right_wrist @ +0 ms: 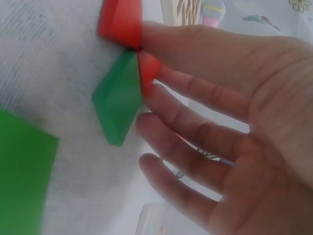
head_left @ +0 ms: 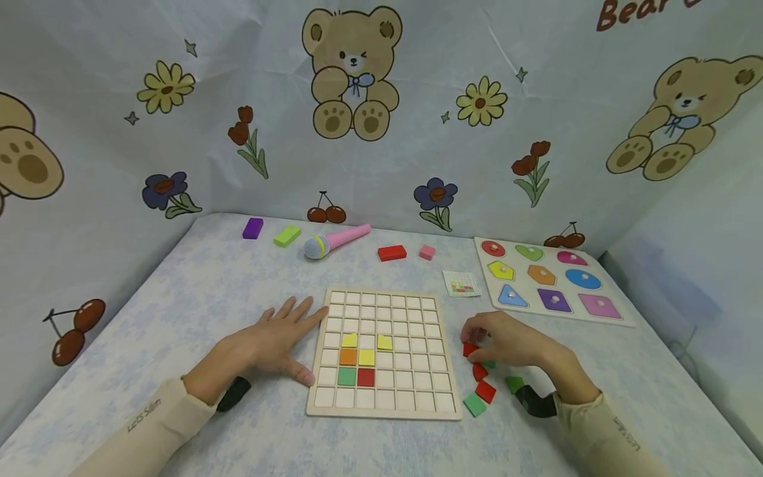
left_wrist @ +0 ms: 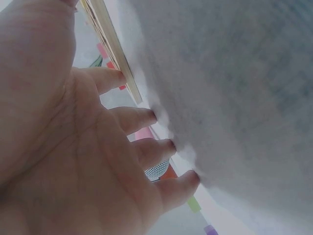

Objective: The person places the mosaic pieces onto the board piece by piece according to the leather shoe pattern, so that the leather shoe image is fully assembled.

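left hand [head_left: 275, 343] flat beside grid board [head_left: 384, 411], right hand [head_left: 507, 341] curled on red tile [head_left: 470, 349]

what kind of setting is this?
Likely a staged tabletop play corner for children's toys: a bear-and-flower printed cloth backdrop, a wooden grid puzzle board with coloured tiles, a wooden shape-peg puzzle board and a pink toy microphone.
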Available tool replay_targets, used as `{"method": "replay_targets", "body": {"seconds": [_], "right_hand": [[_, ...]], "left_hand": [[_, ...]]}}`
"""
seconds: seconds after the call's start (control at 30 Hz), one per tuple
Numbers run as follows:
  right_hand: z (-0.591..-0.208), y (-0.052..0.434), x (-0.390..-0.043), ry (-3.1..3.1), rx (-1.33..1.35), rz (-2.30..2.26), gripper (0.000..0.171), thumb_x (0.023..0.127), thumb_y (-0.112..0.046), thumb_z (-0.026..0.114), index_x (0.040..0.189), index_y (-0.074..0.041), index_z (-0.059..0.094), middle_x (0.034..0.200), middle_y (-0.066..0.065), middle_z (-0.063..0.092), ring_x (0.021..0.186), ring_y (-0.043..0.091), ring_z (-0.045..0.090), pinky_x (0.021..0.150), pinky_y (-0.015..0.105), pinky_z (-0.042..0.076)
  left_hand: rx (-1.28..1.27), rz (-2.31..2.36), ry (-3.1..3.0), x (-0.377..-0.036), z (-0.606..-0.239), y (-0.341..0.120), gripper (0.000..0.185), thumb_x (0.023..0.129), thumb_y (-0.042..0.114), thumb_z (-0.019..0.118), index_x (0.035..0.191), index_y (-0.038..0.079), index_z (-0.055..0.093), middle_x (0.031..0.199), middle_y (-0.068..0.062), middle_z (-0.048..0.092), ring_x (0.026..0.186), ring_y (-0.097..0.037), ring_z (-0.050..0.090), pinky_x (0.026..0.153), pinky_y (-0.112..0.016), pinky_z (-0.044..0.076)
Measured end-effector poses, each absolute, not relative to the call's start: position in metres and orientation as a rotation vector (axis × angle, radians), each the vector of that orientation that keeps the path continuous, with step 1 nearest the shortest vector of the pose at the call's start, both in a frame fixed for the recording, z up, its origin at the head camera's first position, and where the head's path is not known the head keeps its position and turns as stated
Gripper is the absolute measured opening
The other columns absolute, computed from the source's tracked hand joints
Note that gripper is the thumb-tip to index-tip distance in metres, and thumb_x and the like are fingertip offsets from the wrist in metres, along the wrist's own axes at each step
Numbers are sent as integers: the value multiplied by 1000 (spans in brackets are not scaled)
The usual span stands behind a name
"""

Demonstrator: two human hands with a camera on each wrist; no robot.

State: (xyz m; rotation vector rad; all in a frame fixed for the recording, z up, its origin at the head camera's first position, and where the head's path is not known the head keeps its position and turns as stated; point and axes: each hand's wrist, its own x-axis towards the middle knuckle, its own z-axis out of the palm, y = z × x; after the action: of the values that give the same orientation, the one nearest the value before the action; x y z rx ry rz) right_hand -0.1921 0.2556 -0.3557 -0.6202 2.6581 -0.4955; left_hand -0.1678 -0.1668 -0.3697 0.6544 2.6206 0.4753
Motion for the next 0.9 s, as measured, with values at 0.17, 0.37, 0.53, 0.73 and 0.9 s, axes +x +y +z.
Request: {"method": "replay_targets", "body": {"seconds": [0.17,0.37,0.53,0.73,0.9], "right_hand": [[-353,254,-193,2658,-660,-486,21,82,-22,83,99,-20,70,88,-9,64,84,13,57,77,29,54],[-348,246,-190,2656,-705,-436,20,84,-24,82,100,-21,71,86,-11,62,82,12,56,72,23,51],[-342,232,-182,2668,-763,-431,23,85,-27,81,105,-21,71,87,-9,60,85,14,55,71,24,50],[-339,206,-171,2661,-858,-417,23,87,-27,79,108,-19,71,90,-10,60,87,14,56,73,24,50],[-339,182,-163,2632,-963,-395,18,89,-26,77,105,-21,71,90,-12,61,86,11,57,74,22,50]], "left_hand": [[649,473,2627,-169,-368,-167,123,70,63,80,162,17,14,168,-21,3,153,-48,-2,116,-73,5],[648,483,2626,-168,-367,-167,123,70,64,80,162,17,14,168,-22,3,152,-49,-2,115,-74,6],[643,478,2623,-168,-367,-166,123,69,64,80,162,17,15,168,-21,3,152,-49,-2,115,-74,6],[643,481,2618,-167,-367,-166,123,69,63,80,162,17,15,168,-22,3,152,-49,-2,115,-74,6],[650,482,2613,-167,-368,-166,123,69,63,80,162,16,15,168,-22,3,152,-49,-2,115,-74,5]]}}
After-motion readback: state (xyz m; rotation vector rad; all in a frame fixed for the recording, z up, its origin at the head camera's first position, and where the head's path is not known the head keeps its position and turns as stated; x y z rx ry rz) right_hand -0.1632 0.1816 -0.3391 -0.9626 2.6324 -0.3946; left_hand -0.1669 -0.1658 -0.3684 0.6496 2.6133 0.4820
